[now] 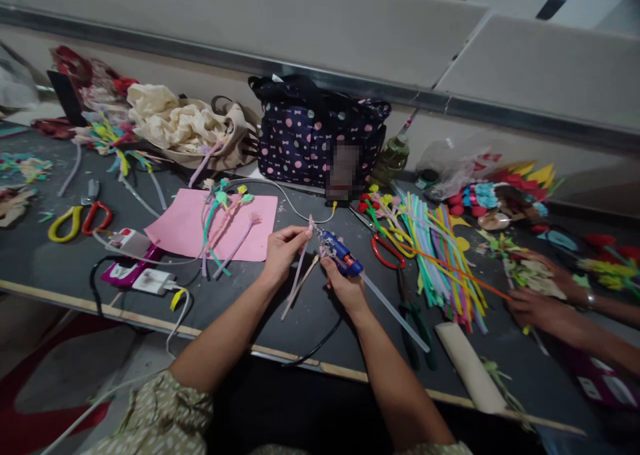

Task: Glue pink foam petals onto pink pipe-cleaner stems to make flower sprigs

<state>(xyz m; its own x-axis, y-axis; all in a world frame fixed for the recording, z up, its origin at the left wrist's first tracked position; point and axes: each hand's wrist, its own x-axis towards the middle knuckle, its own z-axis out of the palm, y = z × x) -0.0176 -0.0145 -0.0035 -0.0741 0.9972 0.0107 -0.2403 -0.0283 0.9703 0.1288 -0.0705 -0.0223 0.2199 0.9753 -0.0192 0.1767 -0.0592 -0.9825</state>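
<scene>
My right hand grips a blue hot glue gun with a clear glue stick trailing out of its back toward the right. Its nozzle points left at the top of a pale pink pipe-cleaner stem pinched in my left hand. A thin wooden stick lies under the stem on the dark table. Both hands meet near the table's middle. A pink paper sheet to the left carries several finished pipe-cleaner flowers.
A polka-dot bag stands behind the hands. Colourful pipe cleaners, red-handled scissors and pliers lie to the right, where another person's hands work. At left lie yellow and red scissors and a power strip with cables.
</scene>
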